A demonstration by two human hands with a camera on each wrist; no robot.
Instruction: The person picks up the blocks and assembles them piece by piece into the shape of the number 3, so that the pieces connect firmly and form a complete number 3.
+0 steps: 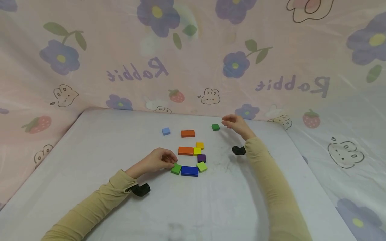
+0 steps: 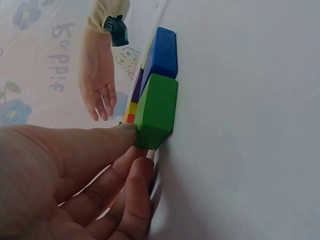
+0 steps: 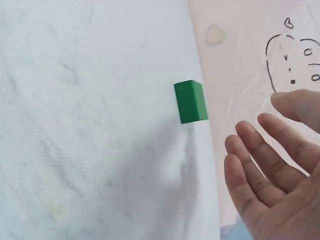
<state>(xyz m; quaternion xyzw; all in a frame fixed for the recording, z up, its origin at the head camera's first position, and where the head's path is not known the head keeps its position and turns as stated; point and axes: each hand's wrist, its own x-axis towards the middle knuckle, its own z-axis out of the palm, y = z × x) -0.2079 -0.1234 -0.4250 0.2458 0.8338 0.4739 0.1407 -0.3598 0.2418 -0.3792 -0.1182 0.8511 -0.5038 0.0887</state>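
Note:
My left hand [image 1: 156,159] pinches a corner of a light green block [image 2: 159,107] between thumb and fingers. In the head view that block meets the left end of a long blue block [image 1: 189,171]. A yellow-green block [image 1: 201,167] sits tilted at the blue block's other end, below a purple block [image 1: 206,158]. At the back right, my right hand [image 1: 236,125] hovers beside a dark green block [image 3: 190,102], its fingers loosely bent and holding nothing. A small gap separates the fingers from that block.
Mid-table, an orange block [image 1: 185,151] touches a yellow block [image 1: 197,151], with an amber block [image 1: 200,145] just behind. Farther back lie another orange block [image 1: 188,133] and a light blue block [image 1: 166,131]. A patterned curtain [image 1: 193,67] hangs along the table's back edge.

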